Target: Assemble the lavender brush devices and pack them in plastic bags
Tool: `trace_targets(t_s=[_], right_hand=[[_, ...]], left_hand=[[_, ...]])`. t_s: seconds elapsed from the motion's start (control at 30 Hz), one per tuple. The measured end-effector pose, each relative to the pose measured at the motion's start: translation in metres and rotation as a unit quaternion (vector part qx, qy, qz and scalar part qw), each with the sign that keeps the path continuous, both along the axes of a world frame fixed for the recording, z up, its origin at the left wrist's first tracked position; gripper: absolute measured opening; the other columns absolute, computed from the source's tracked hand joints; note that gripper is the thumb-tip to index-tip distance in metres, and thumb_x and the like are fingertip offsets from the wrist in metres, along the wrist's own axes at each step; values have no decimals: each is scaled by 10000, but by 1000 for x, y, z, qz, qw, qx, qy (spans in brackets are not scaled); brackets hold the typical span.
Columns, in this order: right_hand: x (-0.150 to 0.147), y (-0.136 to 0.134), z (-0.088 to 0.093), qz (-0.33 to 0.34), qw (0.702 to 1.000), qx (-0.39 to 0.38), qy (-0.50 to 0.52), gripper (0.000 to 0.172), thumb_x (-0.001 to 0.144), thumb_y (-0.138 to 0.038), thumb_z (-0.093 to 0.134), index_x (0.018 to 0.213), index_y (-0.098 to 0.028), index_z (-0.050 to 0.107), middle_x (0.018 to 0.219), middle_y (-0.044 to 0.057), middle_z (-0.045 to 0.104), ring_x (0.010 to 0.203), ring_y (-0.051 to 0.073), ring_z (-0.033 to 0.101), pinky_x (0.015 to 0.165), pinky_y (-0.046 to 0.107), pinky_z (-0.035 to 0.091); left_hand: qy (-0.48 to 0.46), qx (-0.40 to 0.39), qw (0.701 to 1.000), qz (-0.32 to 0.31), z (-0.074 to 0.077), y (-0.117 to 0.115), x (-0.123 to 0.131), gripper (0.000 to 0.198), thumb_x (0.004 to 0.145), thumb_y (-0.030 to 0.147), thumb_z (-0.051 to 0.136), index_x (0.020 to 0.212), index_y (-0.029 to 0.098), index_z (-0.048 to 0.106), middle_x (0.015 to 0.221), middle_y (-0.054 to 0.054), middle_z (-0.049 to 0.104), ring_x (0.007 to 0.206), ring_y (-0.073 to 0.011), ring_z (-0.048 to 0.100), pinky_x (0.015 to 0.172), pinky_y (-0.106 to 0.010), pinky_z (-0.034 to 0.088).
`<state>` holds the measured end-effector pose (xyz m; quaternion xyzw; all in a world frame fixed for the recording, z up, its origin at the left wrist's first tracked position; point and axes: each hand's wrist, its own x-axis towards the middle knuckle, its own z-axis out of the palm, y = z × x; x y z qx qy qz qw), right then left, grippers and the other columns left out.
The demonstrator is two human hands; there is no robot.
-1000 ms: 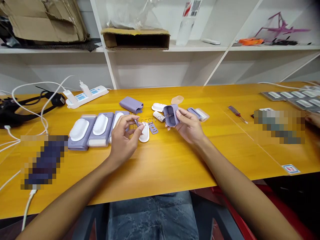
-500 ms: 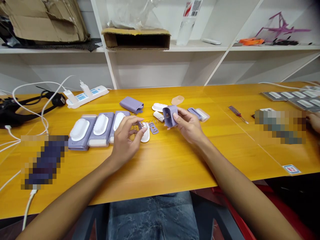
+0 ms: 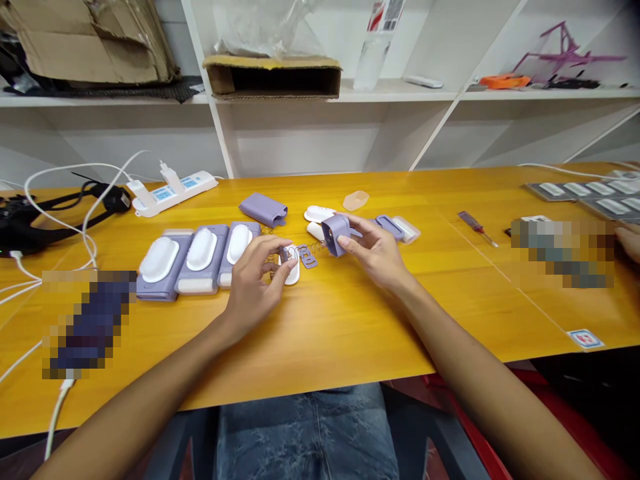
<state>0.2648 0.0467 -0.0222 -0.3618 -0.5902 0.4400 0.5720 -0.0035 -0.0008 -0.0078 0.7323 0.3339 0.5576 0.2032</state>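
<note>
My right hand [image 3: 377, 247] grips a hollow purple plastic housing [image 3: 336, 235] between thumb and fingers, a little above the table. My left hand [image 3: 257, 270] is pinched around a small dark piece [image 3: 284, 254], whose kind I cannot make out. A thin coil spring [image 3: 316, 247] stretches between that piece and the housing. Below it lie a flat purple slotted plate [image 3: 307, 257] and a white oval part [image 3: 292, 272], partly covered by the left fingers. Behind the housing are a white oval brush-like piece [image 3: 319, 213] and another white piece [image 3: 315, 231].
Purple units with white oval tops [image 3: 201, 249] stand left of my hands. A loose purple shell [image 3: 263, 209], a power strip [image 3: 175, 193] and a screwdriver [image 3: 477, 229] are on the table [image 3: 320, 333]. Another person's hand [image 3: 629, 240] shows at the far right.
My right hand has turned the housing, so its opening faces less toward me and more of its side shows. The left hand has barely moved and keeps its pinch.
</note>
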Motion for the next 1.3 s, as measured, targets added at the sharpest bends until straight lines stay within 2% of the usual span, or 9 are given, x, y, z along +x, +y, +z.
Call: trace_targets(t_s=[0.07, 0.17, 0.43, 0.6, 0.77, 0.9, 1.1, 1.3], right_hand=[[-1, 0, -1, 10, 1000, -14, 17, 570, 871, -542, 949, 1362, -306, 782, 1484, 91, 762, 1343, 350, 743, 1034, 538, 706], [-4, -3, 2, 42, 996, -42, 62, 543, 899, -515, 929, 1376, -316, 766, 1527, 95, 724, 1283, 354, 775, 950, 540, 731], [-8, -15, 19, 103, 983, -97, 116, 540, 896, -415, 940, 1378, -314, 719, 1403, 102, 748, 1097, 320, 837, 818, 479, 743], [-6, -16, 19, 146, 974, -123, 120, 493, 913, -379, 922, 1337, -281, 689, 1263, 93, 785, 1048, 301, 836, 810, 488, 748], [-7, -17, 17, 167, 971, -131, 111, 489, 909, -365, 925, 1305, -279, 652, 1260, 91, 781, 1071, 285, 822, 827, 480, 745], [-7, -17, 18, 162, 972, -133, 102, 496, 886, -369, 940, 1278, -279, 649, 1230, 83, 789, 1015, 271, 817, 767, 432, 728], [-6, -17, 22, 126, 977, -135, 111, 452, 892, -353, 922, 1262, -264, 679, 1139, 71, 815, 861, 239, 816, 659, 366, 660], [-3, -12, 24, 82, 979, -146, 119, 367, 890, -403, 921, 1131, -229, 706, 1016, 73, 830, 697, 214, 781, 557, 343, 615]], left_hand=[[1, 2, 1000, 1, -1, 0, 0, 280, 1034, 159, 758, 1293, 258, 722, 1238, -74, 684, 1072, -170, 719, 768, -264, 704], [2, -1, 1000, 5, 0, 1, -1, 273, 1037, 169, 756, 1291, 262, 725, 1243, -77, 687, 1077, -176, 721, 760, -268, 703], [0, -28, 1000, 3, -2, 2, -1, 261, 1046, 225, 754, 1305, 254, 733, 1271, -91, 720, 1079, -188, 761, 787, -298, 728], [1, -56, 998, -4, -6, 4, -3, 300, 1048, 244, 753, 1348, 251, 758, 1301, -95, 753, 1021, -170, 800, 762, -263, 724], [-29, -102, 994, -18, -10, 7, -4, 341, 1026, 270, 787, 1366, 246, 776, 1303, -108, 781, 991, -183, 832, 745, -262, 727], [-67, -154, 986, -24, -12, 11, -5, 376, 999, 300, 821, 1368, 239, 778, 1255, -109, 796, 989, -207, 843, 715, -270, 725], [-111, -216, 969, -35, -9, 14, -4, 439, 936, 351, 880, 1336, 209, 771, 1185, -97, 790, 875, -196, 830, 661, -299, 730], [-113, -245, 961, -61, -12, 12, -2, 509, 920, 386, 906, 1362, 198, 740, 1245, -128, 801, 883, -204, 835, 723, -365, 763]])
